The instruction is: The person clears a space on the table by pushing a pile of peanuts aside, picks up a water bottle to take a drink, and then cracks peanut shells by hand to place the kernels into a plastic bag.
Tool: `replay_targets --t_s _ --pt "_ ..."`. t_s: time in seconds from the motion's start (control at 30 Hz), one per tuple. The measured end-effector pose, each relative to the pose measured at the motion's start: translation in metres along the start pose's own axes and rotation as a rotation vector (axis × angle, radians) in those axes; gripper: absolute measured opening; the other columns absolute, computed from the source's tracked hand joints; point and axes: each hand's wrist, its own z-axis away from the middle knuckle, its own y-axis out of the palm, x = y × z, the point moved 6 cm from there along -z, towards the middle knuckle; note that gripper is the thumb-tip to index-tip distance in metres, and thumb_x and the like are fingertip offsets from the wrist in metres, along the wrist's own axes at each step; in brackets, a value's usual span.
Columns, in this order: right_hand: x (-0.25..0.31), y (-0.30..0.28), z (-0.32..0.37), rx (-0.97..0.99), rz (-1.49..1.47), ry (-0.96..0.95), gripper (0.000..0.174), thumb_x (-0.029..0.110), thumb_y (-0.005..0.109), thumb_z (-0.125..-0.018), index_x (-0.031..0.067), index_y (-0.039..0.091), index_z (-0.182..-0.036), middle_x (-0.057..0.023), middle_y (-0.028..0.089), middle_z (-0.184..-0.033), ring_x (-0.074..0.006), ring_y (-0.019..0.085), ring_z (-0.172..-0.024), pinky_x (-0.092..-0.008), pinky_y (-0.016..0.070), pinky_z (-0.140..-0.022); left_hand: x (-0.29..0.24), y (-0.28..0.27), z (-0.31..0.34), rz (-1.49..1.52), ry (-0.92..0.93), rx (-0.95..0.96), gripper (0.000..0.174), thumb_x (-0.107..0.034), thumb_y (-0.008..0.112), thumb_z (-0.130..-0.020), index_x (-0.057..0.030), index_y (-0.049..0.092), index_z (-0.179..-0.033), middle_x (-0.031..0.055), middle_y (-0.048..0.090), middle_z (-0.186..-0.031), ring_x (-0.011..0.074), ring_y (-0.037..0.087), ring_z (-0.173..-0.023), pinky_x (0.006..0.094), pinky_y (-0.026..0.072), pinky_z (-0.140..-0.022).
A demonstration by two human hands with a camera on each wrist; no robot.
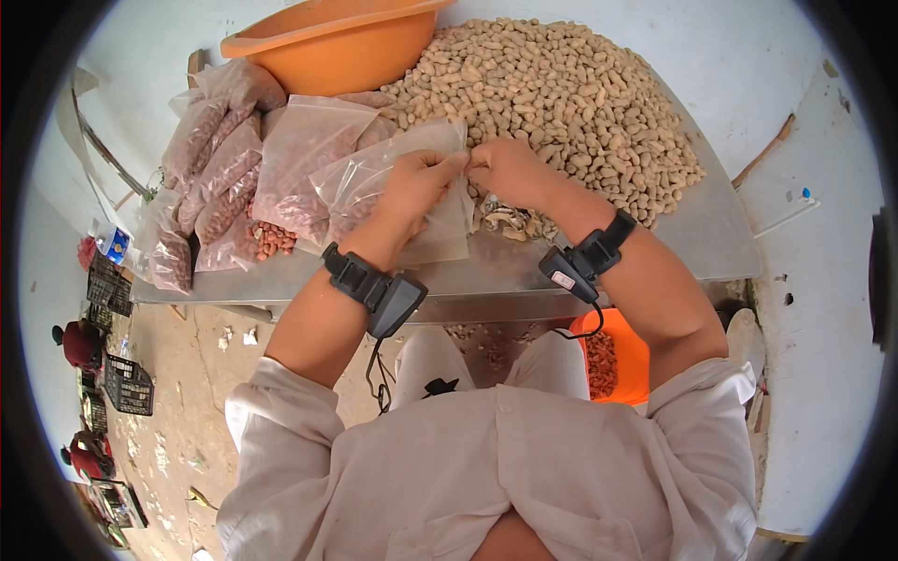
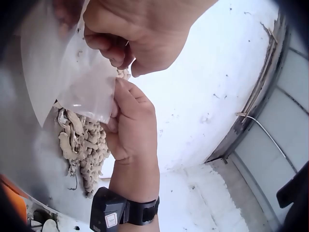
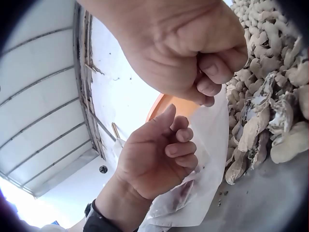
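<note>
A clear plastic bag (image 1: pixel 440 245) with reddish kernels low inside lies at the table's front, its mouth towards the peanut heap. At its upper corner the left hand (image 1: pixel 412 192) and right hand (image 1: pixel 513 174) meet, fingertips nearly touching. The left wrist view has the right hand (image 2: pixel 133 118) pinching the edge of the bag (image 2: pixel 89 99), while the left hand (image 2: pixel 140 36) curls its fingers just above. In the right wrist view the left hand (image 3: pixel 157 157) is bent in front of the bag (image 3: pixel 212 150), below the curled right hand (image 3: pixel 188 48).
Filled bags (image 1: pixel 220 159) are piled at the left beside loose red kernels (image 1: pixel 271 239). Unshelled peanuts (image 1: pixel 561 103) cover the back right, with broken shells (image 1: pixel 510 220) near the hands. An orange basin (image 1: pixel 341 51) stands behind; an orange container (image 1: pixel 622 351) is below the table (image 1: pixel 702 248).
</note>
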Motion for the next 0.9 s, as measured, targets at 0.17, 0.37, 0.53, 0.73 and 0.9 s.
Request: replay_targets --t_s 0.17,0.37,0.53,0.73,0.9 --pt "0.002 0.0 0.007 0.0 -0.033 -0.018 0.017 0.014 0.058 -0.079 0.0007 0.065 -0.086 -0.0166 0.063 -0.076 -0.0287 0.061 -0.07 -0.0362 0.0471 -0.065 0.014 0.006 -0.017 0.074 -0.017 0.044 0.015 -0.013 0.059 -0.085 -0.0019 0.058 -0.075 -0.0001 0.05 -0.058 0.0066 0.042 -0.043 0.0198 0.0296 -0.038" --pt "-0.002 0.002 0.01 -0.018 -0.072 -0.038 0.018 0.017 0.057 -0.08 0.0023 0.066 -0.085 -0.0167 0.064 -0.079 -0.032 0.061 -0.074 -0.0398 0.0475 -0.069 0.018 0.005 -0.019 0.122 -0.072 0.046 0.015 -0.011 0.058 -0.085 -0.0011 0.059 -0.074 0.0011 0.052 -0.058 0.0073 0.043 -0.041 0.02 0.0307 -0.037" --pt "-0.002 0.004 0.012 -0.001 -0.072 -0.02 0.019 0.017 0.057 -0.08 0.0023 0.066 -0.088 -0.0169 0.064 -0.08 -0.0328 0.061 -0.075 -0.0392 0.0479 -0.071 0.028 0.002 -0.026 0.107 -0.075 0.069 0.017 -0.011 0.058 -0.084 -0.0009 0.058 -0.071 0.002 0.052 -0.057 0.0082 0.045 -0.042 0.0208 0.0321 -0.035" --pt "-0.001 -0.003 0.011 -0.215 -0.236 -0.163 0.02 0.018 0.056 -0.081 0.0048 0.065 -0.093 -0.0171 0.064 -0.086 -0.034 0.061 -0.079 -0.0406 0.0474 -0.071 0.029 0.003 -0.023 0.183 -0.084 0.114 0.016 -0.008 0.055 -0.087 0.0001 0.057 -0.074 0.0031 0.053 -0.061 0.0086 0.048 -0.046 0.0201 0.0351 -0.038" --pt "0.001 0.003 0.008 -0.112 -0.07 -0.101 0.019 0.017 0.055 -0.081 0.0039 0.065 -0.089 -0.0171 0.064 -0.087 -0.0344 0.061 -0.082 -0.0413 0.0477 -0.072 0.027 0.003 -0.02 0.18 -0.052 0.126 0.017 -0.009 0.054 -0.088 -0.0003 0.058 -0.075 0.0034 0.053 -0.062 0.0086 0.047 -0.047 0.0199 0.0354 -0.041"
